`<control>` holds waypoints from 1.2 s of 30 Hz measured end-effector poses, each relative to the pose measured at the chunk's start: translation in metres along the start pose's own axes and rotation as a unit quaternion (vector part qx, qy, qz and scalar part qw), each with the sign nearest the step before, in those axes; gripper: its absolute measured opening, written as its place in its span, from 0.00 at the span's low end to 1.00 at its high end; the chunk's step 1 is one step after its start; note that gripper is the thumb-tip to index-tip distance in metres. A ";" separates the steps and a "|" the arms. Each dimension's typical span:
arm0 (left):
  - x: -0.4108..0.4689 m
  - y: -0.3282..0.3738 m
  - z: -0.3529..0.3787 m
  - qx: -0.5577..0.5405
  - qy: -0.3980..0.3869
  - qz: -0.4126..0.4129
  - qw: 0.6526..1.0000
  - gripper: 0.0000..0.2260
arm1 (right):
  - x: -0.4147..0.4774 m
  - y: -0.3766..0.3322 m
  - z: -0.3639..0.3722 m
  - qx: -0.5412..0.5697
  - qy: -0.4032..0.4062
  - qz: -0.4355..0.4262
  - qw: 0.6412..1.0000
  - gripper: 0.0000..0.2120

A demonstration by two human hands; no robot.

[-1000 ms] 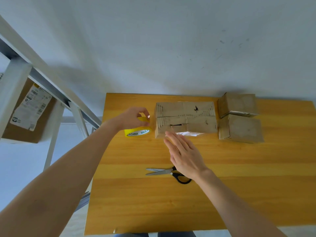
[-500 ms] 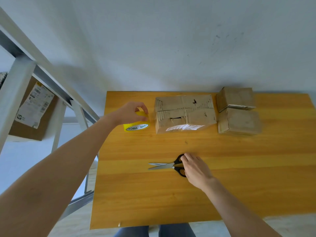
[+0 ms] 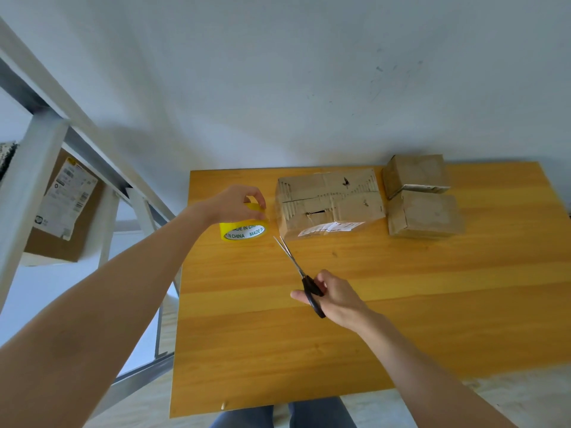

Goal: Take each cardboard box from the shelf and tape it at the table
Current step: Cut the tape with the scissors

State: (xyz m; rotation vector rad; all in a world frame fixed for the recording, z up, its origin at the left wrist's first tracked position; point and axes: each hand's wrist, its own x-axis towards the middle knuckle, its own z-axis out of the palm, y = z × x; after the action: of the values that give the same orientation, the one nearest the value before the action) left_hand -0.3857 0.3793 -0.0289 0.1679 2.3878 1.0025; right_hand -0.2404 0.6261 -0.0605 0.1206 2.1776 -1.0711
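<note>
The cardboard box (image 3: 330, 205) lies at the far middle of the tabletop (image 3: 401, 304), its top flaps meeting along a ragged seam and a white label on its near face; just left of it, with a narrow gap between, is a yellow tape roll (image 3: 244, 231) whose printed core faces the near side; the left hand (image 3: 234, 203) grips the roll from above, fingers and thumb curled over its top rim; nearer, the right hand (image 3: 336, 296) is closed around the black handles of the scissors (image 3: 309, 287), held above the tabletop with blades slightly parted and tips pointing far towards the box's near left corner; right of the box sit two smaller cardboard boxes (image 3: 425, 216), one beyond the other and touching; at far left a white shelf (image 3: 40, 156) holds a labelled carton (image 3: 61, 211); blue-trousered legs (image 3: 309, 415) show at the tabletop's near edge.
</note>
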 end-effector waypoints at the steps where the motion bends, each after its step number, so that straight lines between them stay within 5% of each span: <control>1: 0.000 -0.001 0.000 0.001 -0.001 0.000 1.000 0.09 | 0.000 -0.004 0.003 0.038 -0.007 0.000 0.999 0.26; 9: 0.003 -0.004 -0.004 0.014 -0.018 -0.004 1.000 0.08 | 0.020 -0.040 0.015 0.122 0.029 -0.014 0.992 0.37; 18: 0.008 -0.004 -0.004 0.056 -0.008 -0.018 0.998 0.07 | 0.034 -0.056 0.017 0.222 0.050 -0.036 0.973 0.24; 30: 0.012 -0.002 -0.004 0.280 0.055 -0.015 0.958 0.13 | 0.033 -0.049 0.015 0.089 0.113 -0.041 0.989 0.26; 36: 0.004 -0.014 -0.003 0.233 0.068 -0.046 0.969 0.12 | 0.031 -0.030 0.021 0.050 0.068 0.034 0.996 0.29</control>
State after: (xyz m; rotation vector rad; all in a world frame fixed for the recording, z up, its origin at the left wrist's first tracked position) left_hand -0.3896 0.3685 -0.0383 0.1589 2.6955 0.4077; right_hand -0.2628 0.5842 -0.0684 0.3188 2.2215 -1.1640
